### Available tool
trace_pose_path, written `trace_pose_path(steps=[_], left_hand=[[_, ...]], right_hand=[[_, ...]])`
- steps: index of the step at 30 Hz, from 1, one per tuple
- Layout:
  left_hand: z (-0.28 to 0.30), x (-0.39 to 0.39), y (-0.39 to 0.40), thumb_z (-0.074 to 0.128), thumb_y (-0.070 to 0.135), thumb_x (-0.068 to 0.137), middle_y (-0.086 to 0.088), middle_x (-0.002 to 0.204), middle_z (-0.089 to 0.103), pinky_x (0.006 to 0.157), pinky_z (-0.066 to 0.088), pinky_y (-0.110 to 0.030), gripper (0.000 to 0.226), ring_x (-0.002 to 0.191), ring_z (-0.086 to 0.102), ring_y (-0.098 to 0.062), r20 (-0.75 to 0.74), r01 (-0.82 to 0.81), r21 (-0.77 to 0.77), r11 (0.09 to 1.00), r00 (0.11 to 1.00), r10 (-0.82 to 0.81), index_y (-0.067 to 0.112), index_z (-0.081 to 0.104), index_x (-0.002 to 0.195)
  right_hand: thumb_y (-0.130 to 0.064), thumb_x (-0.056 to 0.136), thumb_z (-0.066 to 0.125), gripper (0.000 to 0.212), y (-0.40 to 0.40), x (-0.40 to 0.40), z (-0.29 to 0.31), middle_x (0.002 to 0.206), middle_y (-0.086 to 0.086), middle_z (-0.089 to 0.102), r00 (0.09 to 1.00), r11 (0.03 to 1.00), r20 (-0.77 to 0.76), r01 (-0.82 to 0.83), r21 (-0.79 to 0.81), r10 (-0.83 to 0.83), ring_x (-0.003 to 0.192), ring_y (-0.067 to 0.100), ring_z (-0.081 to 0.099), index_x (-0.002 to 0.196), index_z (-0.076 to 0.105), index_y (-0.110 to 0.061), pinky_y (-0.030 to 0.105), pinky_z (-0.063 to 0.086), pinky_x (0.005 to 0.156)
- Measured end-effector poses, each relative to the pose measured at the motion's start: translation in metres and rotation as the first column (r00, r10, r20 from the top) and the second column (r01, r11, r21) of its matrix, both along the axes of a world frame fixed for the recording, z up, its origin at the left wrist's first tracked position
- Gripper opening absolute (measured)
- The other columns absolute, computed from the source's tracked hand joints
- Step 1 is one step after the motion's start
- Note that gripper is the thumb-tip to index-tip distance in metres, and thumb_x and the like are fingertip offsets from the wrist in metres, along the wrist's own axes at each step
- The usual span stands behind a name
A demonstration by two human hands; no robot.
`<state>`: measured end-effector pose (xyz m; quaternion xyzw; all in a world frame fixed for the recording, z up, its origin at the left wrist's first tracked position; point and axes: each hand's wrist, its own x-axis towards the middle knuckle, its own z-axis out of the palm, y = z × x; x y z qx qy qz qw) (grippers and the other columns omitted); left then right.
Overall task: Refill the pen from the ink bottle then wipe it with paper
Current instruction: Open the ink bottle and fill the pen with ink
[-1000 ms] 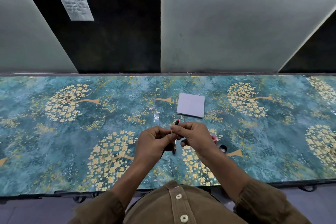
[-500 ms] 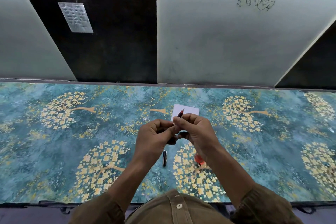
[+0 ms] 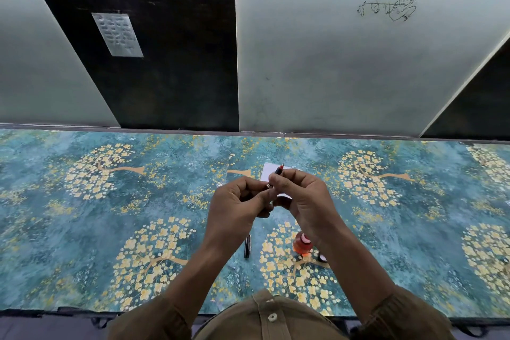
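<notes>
Above the table (image 3: 82,229), both hands' fingers (image 3: 271,183) pinch the unlabelled pen (image 3: 278,169).

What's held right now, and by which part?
The pen: right hand pinches its front section below the red tip; left hand grips its rear end.

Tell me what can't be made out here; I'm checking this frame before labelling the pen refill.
Head view, the only one:
- pen: only the tip end shows; the rest is hidden inside the left hand and right hand.
- paper: mostly covered by the hands.
- ink bottle: partly behind the right wrist; ink level unreadable.
- bottle cap: mostly hidden by the forearm.
</notes>
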<state>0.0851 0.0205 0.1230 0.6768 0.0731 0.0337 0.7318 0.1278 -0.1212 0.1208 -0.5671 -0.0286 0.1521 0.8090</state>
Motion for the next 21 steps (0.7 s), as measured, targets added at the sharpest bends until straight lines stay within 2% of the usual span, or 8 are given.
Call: trace_pose_path(steps=[1,3,7,9,12,14,16,21], left_hand=[[0.000,0.000,0.000,0.081,0.017,0.077,-0.014,0.075,0.076,0.065,0.058,-0.036,0.013,0.066,0.071,-0.023,0.002,-0.002,0.004,1.000,1.000,0.002,0.008,0.075,0.085],[0.001,-0.002,0.000,0.080,0.016,0.078,-0.012,0.076,0.076,0.064,0.058,-0.033,0.015,0.066,0.071,-0.022,0.010,-0.005,0.025,1.000,1.000,0.005,0.006,0.075,0.088],[0.002,-0.005,0.001,0.080,0.014,0.079,-0.010,0.075,0.076,0.065,0.061,-0.033,0.014,0.067,0.072,-0.021,0.021,-0.031,0.056,0.998,0.999,0.030,0.005,0.074,0.089],[0.002,-0.005,0.001,0.079,0.011,0.080,-0.009,0.073,0.076,0.065,0.061,-0.033,0.010,0.067,0.072,-0.020,0.025,-0.036,0.072,0.997,0.999,0.034,0.006,0.074,0.087],[0.000,-0.008,-0.001,0.080,0.013,0.079,-0.007,0.071,0.075,0.065,0.061,-0.032,0.011,0.066,0.071,-0.018,0.018,-0.037,0.082,0.996,0.999,0.035,0.007,0.073,0.085],[0.000,-0.009,-0.001,0.081,0.016,0.078,-0.007,0.070,0.076,0.064,0.061,-0.033,0.015,0.066,0.072,-0.018,0.009,-0.042,0.084,0.996,0.999,0.041,0.006,0.074,0.086],[-0.001,-0.010,-0.001,0.081,0.019,0.077,-0.007,0.073,0.077,0.065,0.061,-0.034,0.019,0.066,0.073,-0.021,0.003,-0.049,0.085,0.995,0.999,0.049,0.006,0.075,0.088],[-0.002,-0.013,0.000,0.080,0.019,0.077,-0.008,0.075,0.077,0.066,0.062,-0.035,0.018,0.068,0.074,-0.022,-0.002,-0.064,0.082,0.995,0.998,0.064,0.007,0.075,0.089]], right_hand=[[-0.016,0.077,0.077,0.006,-0.001,0.000,0.000,0.071,0.006,0.068,1.000,1.000,-0.006,-0.003,-0.001,0.003,0.070,0.020,0.060,0.080,0.074,-0.011,0.035,0.048,0.067],[-0.017,0.078,0.071,0.015,-0.003,-0.001,0.000,0.077,0.007,0.070,1.000,1.000,-0.014,-0.014,0.000,0.014,0.074,0.018,0.061,0.090,0.076,-0.009,0.034,0.048,0.070],[-0.014,0.080,0.070,0.023,-0.001,-0.002,0.000,0.081,0.007,0.070,0.999,0.999,-0.006,-0.038,0.018,0.038,0.079,0.021,0.062,0.100,0.074,-0.006,0.040,0.048,0.081],[-0.013,0.079,0.077,0.016,0.002,-0.003,-0.001,0.077,0.005,0.068,1.000,0.999,-0.003,-0.031,0.030,0.031,0.076,0.021,0.061,0.094,0.072,-0.007,0.040,0.049,0.079],[-0.017,0.079,0.076,0.009,0.003,-0.005,-0.004,0.072,0.006,0.066,0.999,0.999,0.001,-0.038,0.029,0.038,0.073,0.024,0.059,0.076,0.070,-0.011,0.036,0.051,0.073],[-0.017,0.081,0.077,0.008,0.002,-0.005,-0.006,0.073,0.007,0.066,0.999,0.999,0.000,-0.037,0.016,0.037,0.076,0.026,0.058,0.075,0.073,-0.012,0.037,0.050,0.073],[-0.017,0.080,0.072,0.006,0.001,-0.006,-0.007,0.076,0.008,0.068,0.999,0.999,-0.010,-0.031,0.011,0.031,0.079,0.027,0.057,0.081,0.075,-0.012,0.038,0.048,0.075],[-0.015,0.083,0.066,0.023,-0.001,-0.008,-0.007,0.087,0.010,0.070,0.997,0.997,-0.020,-0.076,0.011,0.076,0.086,0.027,0.058,0.103,0.076,-0.009,0.040,0.046,0.082]])
